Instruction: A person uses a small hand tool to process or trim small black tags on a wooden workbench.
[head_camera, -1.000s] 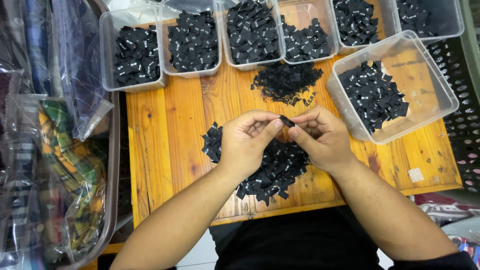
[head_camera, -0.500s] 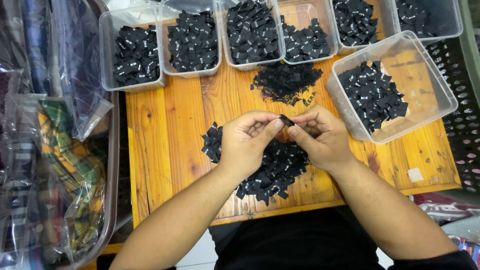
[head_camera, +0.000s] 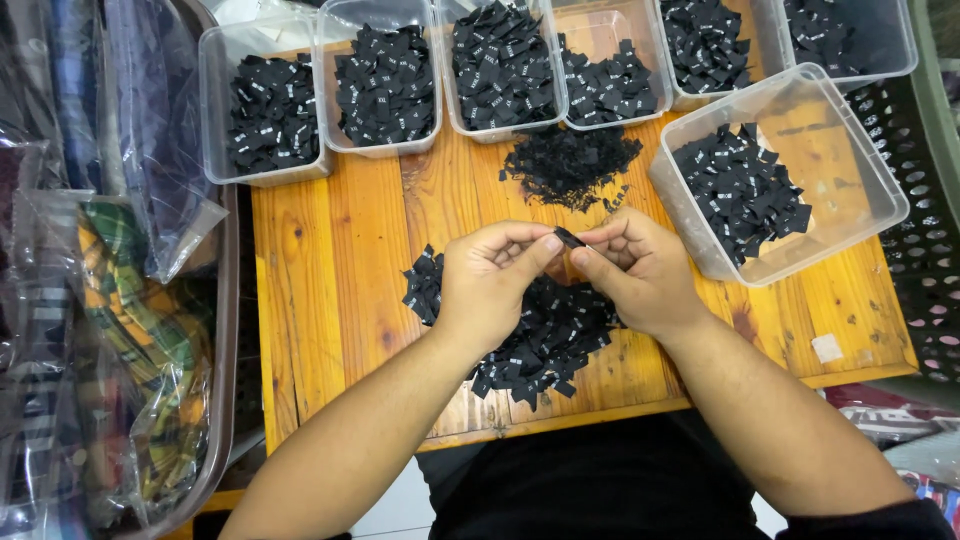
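Where both grips meet, black label (head_camera: 569, 238).

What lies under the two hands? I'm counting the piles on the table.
A loose pile of black labels lies on the wooden table beneath the left hand and right hand; its middle is covered.

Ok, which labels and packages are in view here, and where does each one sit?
Small black label: pinched between the left hand and right hand.
Loose label pile: under the hands, black with white marks.
Clear tubs: row along the table's far edge, holding black labels.
Large clear tub: right, partly filled.
Clear plastic bags: left, holding patterned cloth.
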